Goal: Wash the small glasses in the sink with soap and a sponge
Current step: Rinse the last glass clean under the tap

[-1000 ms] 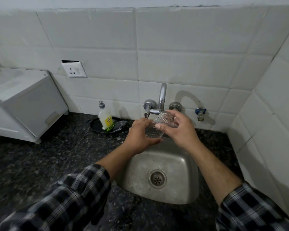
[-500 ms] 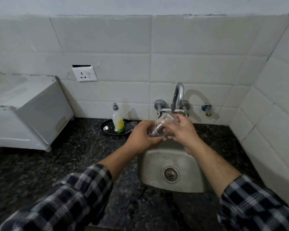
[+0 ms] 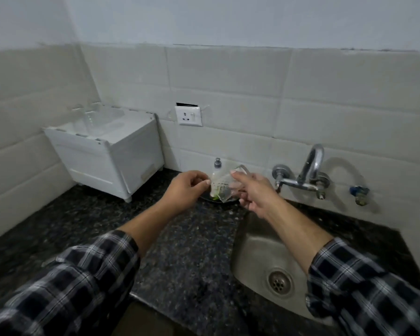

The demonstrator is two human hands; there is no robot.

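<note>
Above granite counter, right hand holds glass beside left hand.

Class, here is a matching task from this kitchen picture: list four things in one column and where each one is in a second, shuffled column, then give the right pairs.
Things:
1. glass
2. soap bottle
3. socket
4. drain

Places:
a. in the floor of the sink
b. on the tiled wall
c. in the right hand
d. at the back of the counter, left of the tap

Pairs: 1c, 2d, 3b, 4a
</note>
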